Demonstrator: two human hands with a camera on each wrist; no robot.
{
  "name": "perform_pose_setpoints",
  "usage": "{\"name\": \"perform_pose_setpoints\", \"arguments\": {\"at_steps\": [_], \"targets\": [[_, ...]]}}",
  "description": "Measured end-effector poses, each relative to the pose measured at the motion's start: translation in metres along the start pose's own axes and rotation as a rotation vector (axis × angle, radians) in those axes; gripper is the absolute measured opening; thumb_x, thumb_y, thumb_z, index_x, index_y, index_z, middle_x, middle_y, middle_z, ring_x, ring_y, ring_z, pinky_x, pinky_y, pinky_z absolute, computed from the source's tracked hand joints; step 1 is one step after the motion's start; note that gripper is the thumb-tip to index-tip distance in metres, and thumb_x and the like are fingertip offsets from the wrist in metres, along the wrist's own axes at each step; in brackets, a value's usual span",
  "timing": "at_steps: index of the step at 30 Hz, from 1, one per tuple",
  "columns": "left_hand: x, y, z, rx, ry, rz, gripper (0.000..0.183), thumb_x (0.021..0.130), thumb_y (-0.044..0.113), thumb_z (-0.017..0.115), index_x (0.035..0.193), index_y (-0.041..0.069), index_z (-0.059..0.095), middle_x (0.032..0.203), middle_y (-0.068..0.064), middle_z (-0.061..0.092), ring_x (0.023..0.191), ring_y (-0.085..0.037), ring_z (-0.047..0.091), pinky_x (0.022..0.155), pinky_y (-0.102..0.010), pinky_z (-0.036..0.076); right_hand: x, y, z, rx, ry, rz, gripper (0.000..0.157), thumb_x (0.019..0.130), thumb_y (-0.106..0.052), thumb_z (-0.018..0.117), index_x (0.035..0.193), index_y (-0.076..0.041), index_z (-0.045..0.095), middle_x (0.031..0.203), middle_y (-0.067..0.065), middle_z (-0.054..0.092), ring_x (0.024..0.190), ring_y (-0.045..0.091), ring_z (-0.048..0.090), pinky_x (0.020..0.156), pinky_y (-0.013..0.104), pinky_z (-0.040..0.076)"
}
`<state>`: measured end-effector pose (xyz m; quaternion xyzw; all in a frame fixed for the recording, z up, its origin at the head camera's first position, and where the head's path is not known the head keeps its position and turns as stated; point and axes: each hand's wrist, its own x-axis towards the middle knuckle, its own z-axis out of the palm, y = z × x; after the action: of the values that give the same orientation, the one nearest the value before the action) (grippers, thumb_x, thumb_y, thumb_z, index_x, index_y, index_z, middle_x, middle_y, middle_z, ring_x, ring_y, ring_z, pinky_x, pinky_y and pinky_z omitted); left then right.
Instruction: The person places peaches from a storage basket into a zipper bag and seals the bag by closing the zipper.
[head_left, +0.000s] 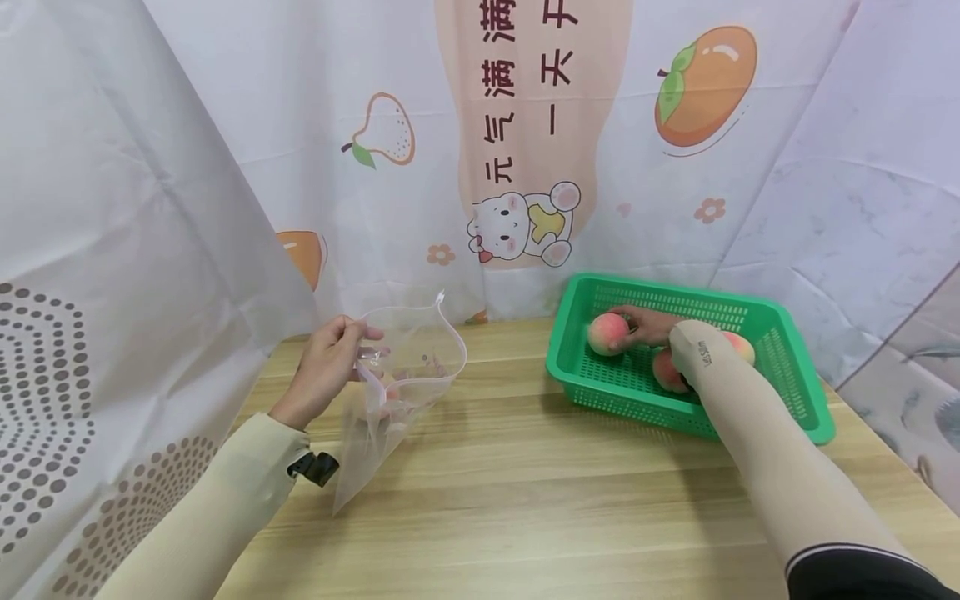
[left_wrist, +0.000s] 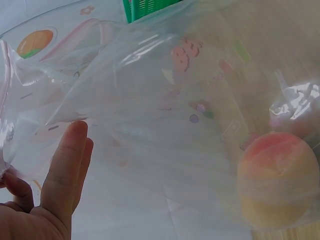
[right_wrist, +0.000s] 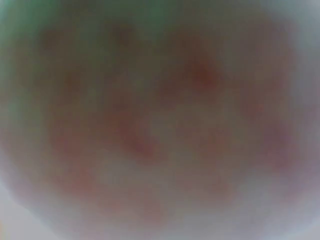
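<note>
My left hand [head_left: 324,367] pinches the rim of a clear zip-seal bag [head_left: 375,462] on the left of the table, its mouth spread wide. Through the film shows a peach [left_wrist: 277,182], low in the bag in the left wrist view. On the right stands a green plastic basket [head_left: 637,412]. Inside it, my right hand [head_left: 647,327] grips a pink-yellow peach [head_left: 604,335] near the left end. Another peach [head_left: 667,372] lies beneath my forearm, and one more [head_left: 741,345] is partly covered by the sleeve. A blurred reddish surface fills the right wrist view.
Wood-grain table [head_left: 510,500] runs between bag and basket. A printed curtain [head_left: 390,217] hangs right behind the table, and a white sheet with dots [head_left: 112,333] drapes along the left side.
</note>
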<state>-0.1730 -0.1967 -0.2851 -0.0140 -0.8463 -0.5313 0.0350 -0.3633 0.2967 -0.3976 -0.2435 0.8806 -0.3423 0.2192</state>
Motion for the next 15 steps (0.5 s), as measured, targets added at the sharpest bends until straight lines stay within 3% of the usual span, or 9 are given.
{"name": "perform_pose_setpoints", "arguments": {"at_steps": [15], "targets": [[0.002, -0.002, -0.003, -0.012, -0.003, -0.006, 0.041, 0.109, 0.035, 0.032, 0.096, -0.001, 0.047, 0.131, -0.018, 0.059, 0.104, -0.023, 0.07, 0.071, -0.031, 0.06, -0.009, -0.016, -0.001, -0.018, 0.008, 0.035, 0.086, 0.094, -0.027, 0.071, 0.155, 0.002, 0.018, 0.148, 0.037, 0.032, 0.134, 0.057, 0.035, 0.088, 0.06, 0.05]]}}
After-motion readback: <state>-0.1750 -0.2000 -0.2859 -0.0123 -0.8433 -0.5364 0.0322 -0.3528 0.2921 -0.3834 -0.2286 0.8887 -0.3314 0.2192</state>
